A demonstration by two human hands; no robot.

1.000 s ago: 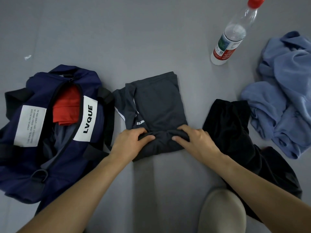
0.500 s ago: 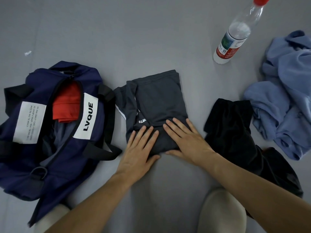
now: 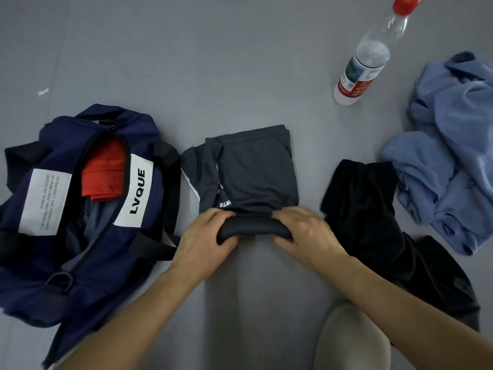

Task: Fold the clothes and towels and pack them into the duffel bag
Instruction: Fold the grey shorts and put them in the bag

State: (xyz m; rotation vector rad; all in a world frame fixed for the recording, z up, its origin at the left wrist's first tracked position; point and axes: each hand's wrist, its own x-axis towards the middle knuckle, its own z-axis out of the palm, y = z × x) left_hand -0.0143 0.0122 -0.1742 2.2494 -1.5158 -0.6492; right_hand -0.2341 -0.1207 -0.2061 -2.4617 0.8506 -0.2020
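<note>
The grey floor lay smooth and matte under everything. Left of my grips slumped the navy duffel bag, soft woven fabric with its zip gaping and white labels on its sides. Far to their right a blue cloth sat heaped and plush. Just beside my right grip sprawled a limp black garment. Reaching away from my grips lay the dark grey shorts, a flat fine-knit rectangle whose near edge formed a thick rounded roll. My left grip and right grip were each clamped on one end of that roll, fingers curled over it. Beyond my right grip stood a clear plastic bottle with a red cap. Inside the bag sat a folded red garment.
</note>
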